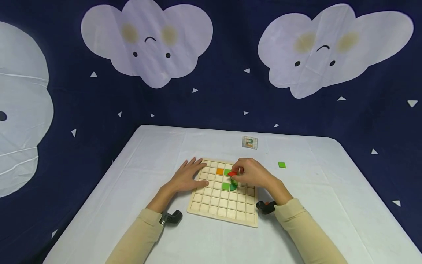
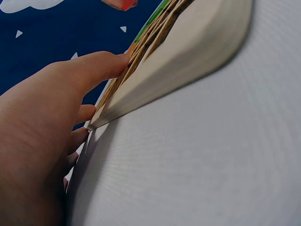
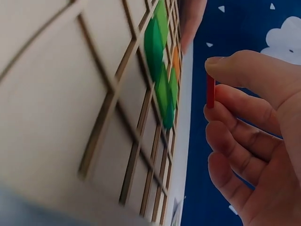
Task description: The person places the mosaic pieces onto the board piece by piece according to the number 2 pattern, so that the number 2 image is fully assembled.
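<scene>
A light wooden board (image 1: 221,202) with a grid of square cells lies on the table. My left hand (image 1: 187,176) rests at its left edge, fingers spread, the thumb lying over the rim onto the cells. Above the board my right hand (image 1: 253,172) pinches a red tile (image 3: 210,92) between thumb and fingertip, held apart from the surface. Set in the cells are an orange tile (image 1: 219,171), a light green square (image 1: 225,186), a darker green rounded piece (image 1: 233,187) and further green tiles, partly hidden by the right hand in the head view.
A loose green square (image 1: 281,165) lies on the white tablecloth (image 1: 313,190) right of the board. A small card (image 1: 250,142) with a coloured grid pattern lies behind the board. Something orange-red (image 1: 267,202) shows beside the right wrist camera. A dark cloth with clouds hangs behind.
</scene>
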`<state>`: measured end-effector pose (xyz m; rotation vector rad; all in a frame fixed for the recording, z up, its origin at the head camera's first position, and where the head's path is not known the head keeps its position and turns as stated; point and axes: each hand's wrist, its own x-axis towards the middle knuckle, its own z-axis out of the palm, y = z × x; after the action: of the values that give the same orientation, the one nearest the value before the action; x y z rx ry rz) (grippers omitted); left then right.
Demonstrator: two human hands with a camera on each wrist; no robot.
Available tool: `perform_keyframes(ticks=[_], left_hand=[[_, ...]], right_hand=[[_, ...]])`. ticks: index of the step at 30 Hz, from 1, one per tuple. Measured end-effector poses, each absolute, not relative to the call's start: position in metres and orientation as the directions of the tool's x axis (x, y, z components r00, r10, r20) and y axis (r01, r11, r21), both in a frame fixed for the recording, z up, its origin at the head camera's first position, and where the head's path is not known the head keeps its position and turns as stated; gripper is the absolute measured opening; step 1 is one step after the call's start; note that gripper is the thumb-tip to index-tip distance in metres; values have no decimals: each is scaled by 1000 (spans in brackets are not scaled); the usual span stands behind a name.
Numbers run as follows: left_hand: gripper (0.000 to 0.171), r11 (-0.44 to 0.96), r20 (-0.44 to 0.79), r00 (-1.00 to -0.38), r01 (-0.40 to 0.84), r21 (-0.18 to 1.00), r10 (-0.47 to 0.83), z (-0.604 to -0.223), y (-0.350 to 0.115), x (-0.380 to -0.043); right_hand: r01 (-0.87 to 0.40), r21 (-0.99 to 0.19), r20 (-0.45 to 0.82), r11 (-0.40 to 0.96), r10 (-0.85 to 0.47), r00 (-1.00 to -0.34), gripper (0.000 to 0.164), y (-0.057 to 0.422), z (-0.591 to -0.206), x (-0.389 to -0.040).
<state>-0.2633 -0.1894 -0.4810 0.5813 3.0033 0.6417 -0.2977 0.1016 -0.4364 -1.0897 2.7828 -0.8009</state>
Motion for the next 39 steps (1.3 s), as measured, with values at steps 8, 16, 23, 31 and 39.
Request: perform_keyframes(ticks=[8,16,23,31,39], left_hand=[[82,852,61,-931,353,387,359,-482,-190,-263],[82,840,78,-925,371,396,372,-486,-189,-264],[84,845,63,-925,368,387,374,-482,-191,-264],[83,842,66,-924,371,392,376,-481,-191,-264],[85,849,54,-928,361,385,370,-482,-192,-265]], right_hand=[[-684,-442,142,580,-708,-692,19,83,-439,-293],[-710,-442,117,547,-750,-651,16,71,-445,-287],[-753,-379,122,538,-777,-617,16,60,-445,-285],[-772,-362,73,522,-810,-582,17,57,-446,-281],[-768,-351,58,536,-806,-589,18,56,-447,-281]])
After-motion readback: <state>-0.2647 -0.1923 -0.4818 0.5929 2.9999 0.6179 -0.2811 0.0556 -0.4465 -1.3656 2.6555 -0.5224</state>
